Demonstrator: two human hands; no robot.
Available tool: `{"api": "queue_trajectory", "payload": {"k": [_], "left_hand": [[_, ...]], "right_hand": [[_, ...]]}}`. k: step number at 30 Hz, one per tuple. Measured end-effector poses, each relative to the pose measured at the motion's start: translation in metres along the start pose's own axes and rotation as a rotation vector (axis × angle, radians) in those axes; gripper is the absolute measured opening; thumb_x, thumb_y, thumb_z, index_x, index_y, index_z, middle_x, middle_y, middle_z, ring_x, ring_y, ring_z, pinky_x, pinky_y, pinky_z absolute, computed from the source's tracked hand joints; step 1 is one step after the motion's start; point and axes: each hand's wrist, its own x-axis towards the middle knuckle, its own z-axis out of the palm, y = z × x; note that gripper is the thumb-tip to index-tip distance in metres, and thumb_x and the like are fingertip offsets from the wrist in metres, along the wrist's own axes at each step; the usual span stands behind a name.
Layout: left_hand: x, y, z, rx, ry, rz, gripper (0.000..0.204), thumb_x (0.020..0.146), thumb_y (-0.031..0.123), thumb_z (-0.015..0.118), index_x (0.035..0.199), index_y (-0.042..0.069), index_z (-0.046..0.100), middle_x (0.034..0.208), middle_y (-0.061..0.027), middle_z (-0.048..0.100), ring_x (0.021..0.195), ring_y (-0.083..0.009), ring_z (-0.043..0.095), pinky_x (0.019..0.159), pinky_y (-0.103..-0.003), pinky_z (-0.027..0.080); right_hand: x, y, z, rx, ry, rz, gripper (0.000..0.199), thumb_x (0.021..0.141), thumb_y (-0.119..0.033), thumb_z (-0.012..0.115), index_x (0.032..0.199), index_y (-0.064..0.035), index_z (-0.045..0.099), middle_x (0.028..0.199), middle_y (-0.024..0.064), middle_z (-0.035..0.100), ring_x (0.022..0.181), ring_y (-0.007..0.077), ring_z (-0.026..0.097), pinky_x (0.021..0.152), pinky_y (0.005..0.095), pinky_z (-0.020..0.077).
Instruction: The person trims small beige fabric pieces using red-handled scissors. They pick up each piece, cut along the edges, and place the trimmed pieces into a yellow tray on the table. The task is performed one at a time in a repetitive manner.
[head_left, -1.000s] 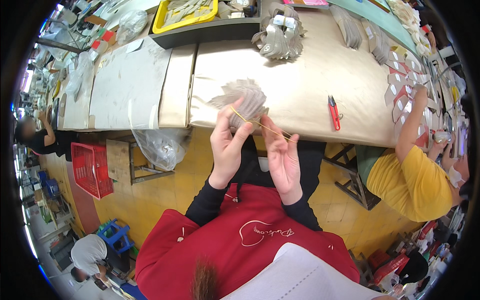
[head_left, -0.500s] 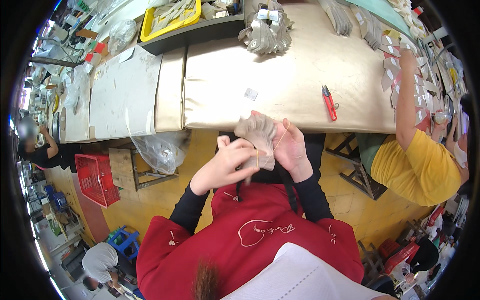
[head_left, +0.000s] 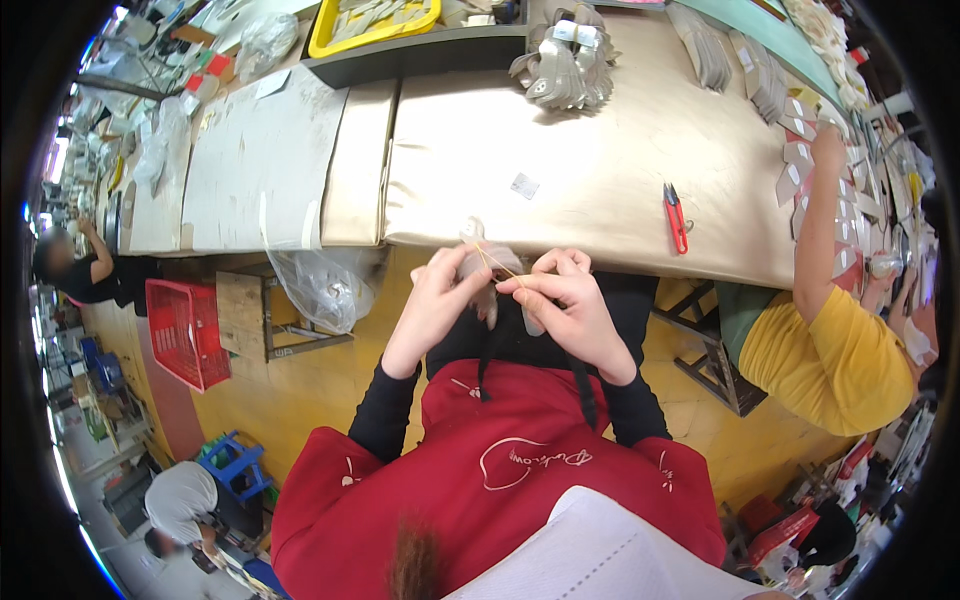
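In front of my lap, just off the table's near edge, is a small bundle of thin grey-beige cut pieces. My left hand is closed on it, fingers covering much of the stack. A thin yellowish rubber band is stretched and crossed over the bundle. Its right end is pinched between the fingertips of my right hand, which is closed. Some of the pieces hang below the fingers, and how the band runs behind them is hidden.
On the table lie red thread snips, a small label and a larger tied bundle. A yellow tray sits in a dark box at the back. At the right, a person in a yellow shirt reaches over pieces.
My right hand has turned from palm-up, with the band looped on its fingers, to a pinch on the band. The bundle has turned and shifted left, now more covered by my fingers.
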Motion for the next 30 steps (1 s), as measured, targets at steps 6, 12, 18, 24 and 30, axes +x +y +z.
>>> {"api": "queue_trajectory", "payload": {"k": [6,12,18,24,30], "left_hand": [[0.004,-0.015,0.004,-0.470,0.052,0.002,0.040,0.091,0.008,0.061,0.129,-0.004,0.058,0.109,-0.0096,0.069,0.094,-0.0118,0.065,0.083,-0.025,0.051],[-0.001,-0.009,-0.008,-0.684,-0.025,-0.016,0.039,0.093,0.008,0.055,0.131,-0.004,0.057,0.101,-0.0072,0.069,0.091,-0.0093,0.064,0.082,-0.024,0.050],[-0.006,-0.007,-0.007,-0.631,-0.088,-0.088,0.045,0.101,0.015,0.048,0.143,-0.001,0.049,0.088,-0.0015,0.063,0.078,-0.0063,0.058,0.071,-0.020,0.045],[0.028,-0.012,-0.001,-0.800,-0.227,-0.075,0.050,0.104,0.015,0.045,0.151,0.000,0.037,0.088,-0.0033,0.063,0.076,-0.0088,0.060,0.070,-0.022,0.049],[0.052,-0.016,0.021,-0.786,-0.271,-0.054,0.040,0.104,0.015,0.048,0.141,0.001,0.053,0.095,-0.0001,0.066,0.082,-0.0042,0.058,0.073,-0.019,0.047]], "right_hand": [[-0.001,-0.018,0.010,-0.103,0.210,-0.083,0.019,0.086,-0.005,0.066,0.102,-0.0080,0.076,0.102,0.0052,0.075,0.101,0.0207,0.061,0.100,0.0365,0.0353],[0.047,0.031,0.001,-0.195,0.439,-0.078,0.021,0.085,-0.007,0.069,0.106,-0.0013,0.073,0.103,0.0122,0.070,0.100,0.0277,0.062,0.090,0.0359,0.0474],[0.087,0.102,0.025,-0.565,0.441,0.005,0.027,0.080,-0.012,0.074,0.105,-0.0037,0.073,0.107,0.0166,0.060,0.100,0.0319,0.057,0.087,0.0408,0.0467],[0.083,0.096,0.019,0.000,0.497,0.220,0.020,0.086,-0.007,0.069,0.106,-0.0026,0.073,0.087,0.0090,0.068,0.075,0.0199,0.063,0.069,0.0306,0.0510],[0.037,0.033,-0.015,0.439,0.518,0.161,0.021,0.093,0.000,0.064,0.113,0.0042,0.071,0.091,0.0046,0.068,0.073,0.0077,0.059,0.068,0.0217,0.0483]]}}
